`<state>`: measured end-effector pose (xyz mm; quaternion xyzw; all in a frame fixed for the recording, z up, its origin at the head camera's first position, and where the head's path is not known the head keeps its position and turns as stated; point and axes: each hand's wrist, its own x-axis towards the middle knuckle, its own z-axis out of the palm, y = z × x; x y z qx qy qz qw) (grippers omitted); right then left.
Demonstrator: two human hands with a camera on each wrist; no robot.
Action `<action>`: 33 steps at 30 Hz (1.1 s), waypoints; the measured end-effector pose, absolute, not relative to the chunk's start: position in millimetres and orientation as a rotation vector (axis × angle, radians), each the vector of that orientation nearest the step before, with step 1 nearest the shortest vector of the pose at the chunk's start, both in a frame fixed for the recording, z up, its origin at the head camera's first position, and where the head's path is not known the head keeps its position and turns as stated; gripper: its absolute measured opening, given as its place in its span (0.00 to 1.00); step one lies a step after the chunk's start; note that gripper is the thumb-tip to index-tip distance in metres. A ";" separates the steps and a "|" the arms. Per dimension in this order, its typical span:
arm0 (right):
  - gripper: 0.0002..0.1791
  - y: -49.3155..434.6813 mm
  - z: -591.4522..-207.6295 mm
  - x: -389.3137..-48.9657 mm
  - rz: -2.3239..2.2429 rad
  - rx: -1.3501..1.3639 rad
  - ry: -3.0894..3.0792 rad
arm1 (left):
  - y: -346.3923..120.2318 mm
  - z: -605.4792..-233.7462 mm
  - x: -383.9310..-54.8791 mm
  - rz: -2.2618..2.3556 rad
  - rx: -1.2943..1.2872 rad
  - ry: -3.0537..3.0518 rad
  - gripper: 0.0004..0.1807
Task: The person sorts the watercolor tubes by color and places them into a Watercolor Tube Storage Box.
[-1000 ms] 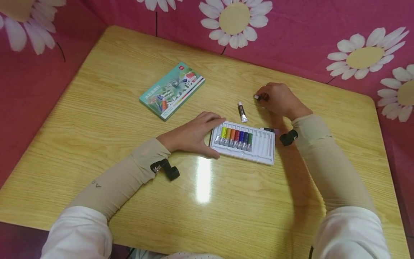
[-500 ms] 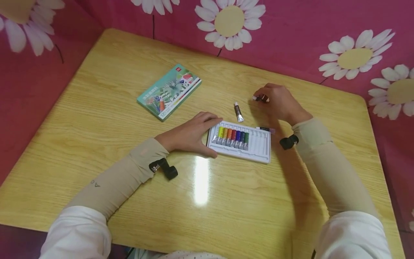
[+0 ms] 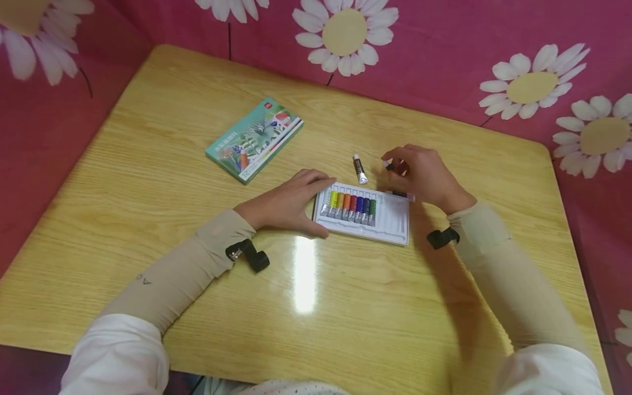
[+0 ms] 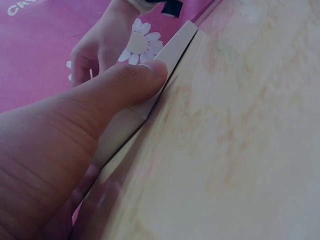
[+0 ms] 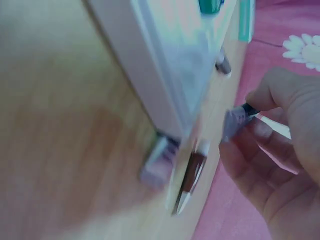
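A white plastic tray point(image 3: 365, 233) holds a row of coloured paint tubes point(image 3: 350, 208), and the slots at its right end hold none. My left hand point(image 3: 288, 203) grips the tray's left end, thumb on the near side and fingers at the far corner. In the left wrist view the thumb presses the tray's side wall point(image 4: 175, 47). Just past the tray's far right corner, my right hand point(image 3: 427, 175) pinches a small paint tube point(image 5: 237, 122) between thumb and fingers. One dark-labelled tube point(image 3: 360, 169) lies behind the tray; another tube point(image 3: 405, 195) lies against its far right edge.
A green illustrated paint box point(image 3: 254, 142) lies flat behind the left hand. A brown-labelled tube point(image 5: 192, 172) shows on the table below the right hand in the right wrist view. A pink flowered cloth point(image 3: 424, 60) borders the wooden table point(image 3: 222, 334).
My right hand has come nearer the tray with the paint tube still pinched. My left hand keeps its grip on the tray, and the head view has shifted slightly.
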<state>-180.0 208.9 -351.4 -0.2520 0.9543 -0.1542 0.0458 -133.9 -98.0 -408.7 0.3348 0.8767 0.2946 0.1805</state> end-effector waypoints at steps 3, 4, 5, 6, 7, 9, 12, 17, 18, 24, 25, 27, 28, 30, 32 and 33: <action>0.19 205.6 -350.4 -169.9 -0.535 -0.653 2.886 | -98.0 -409.3 -133.9 0.830 0.945 2.479 0.65; 0.19 204.4 -350.2 -166.8 -0.561 -0.616 2.875 | -97.9 -409.2 -133.8 0.829 0.944 2.479 0.65; 0.19 203.3 -350.4 -164.1 -0.585 -0.592 2.870 | -97.9 -409.1 -133.7 0.829 0.944 2.479 0.66; 0.20 202.1 -350.6 -161.3 -0.608 -0.567 2.864 | -97.9 -408.6 -133.3 0.830 0.943 2.479 0.66; 0.19 201.1 -350.8 -158.8 -0.629 -0.545 2.860 | -98.1 -408.3 -133.0 0.831 0.941 2.480 0.66; 0.19 199.5 -352.0 -154.0 -0.666 -0.511 2.858 | -98.3 -408.0 -132.5 0.839 0.941 2.480 0.66; 0.18 197.7 -353.6 -146.5 -0.719 -0.451 2.845 | -98.5 -408.7 -132.3 0.855 0.946 2.482 0.65; 0.17 194.4 -355.3 -134.8 -0.823 -0.273 2.793 | -98.1 -409.1 -132.8 0.870 0.956 2.483 0.66; 0.17 193.6 -355.8 -132.8 -0.847 -0.238 2.787 | -97.9 -408.8 -132.7 0.869 0.957 2.483 0.66; 0.16 189.6 -361.2 -123.5 -0.910 -0.142 2.799 | -98.3 -408.5 -133.0 0.866 0.962 2.485 0.65; 0.16 189.3 -362.4 -122.3 -0.911 -0.138 2.801 | -98.3 -408.7 -132.9 0.867 0.962 2.484 0.65; 0.16 188.8 -364.4 -120.1 -0.908 -0.133 2.800 | -98.5 -408.9 -132.8 0.871 0.962 2.484 0.65; 0.16 188.5 -365.5 -119.3 -0.905 -0.136 2.805 | -98.6 -409.1 -132.8 0.871 0.962 2.484 0.65; 0.16 187.9 -366.8 -117.2 -0.900 -0.128 2.813 | -98.6 -409.3 -132.7 0.870 0.961 2.484 0.65; 0.16 186.9 -367.1 -114.9 -0.893 -0.107 2.818 | -98.6 -409.2 -132.6 0.870 0.960 2.483 0.65; 0.16 186.6 -367.1 -113.8 -0.885 -0.100 2.822 | -98.6 -409.1 -132.6 0.871 0.961 2.483 0.65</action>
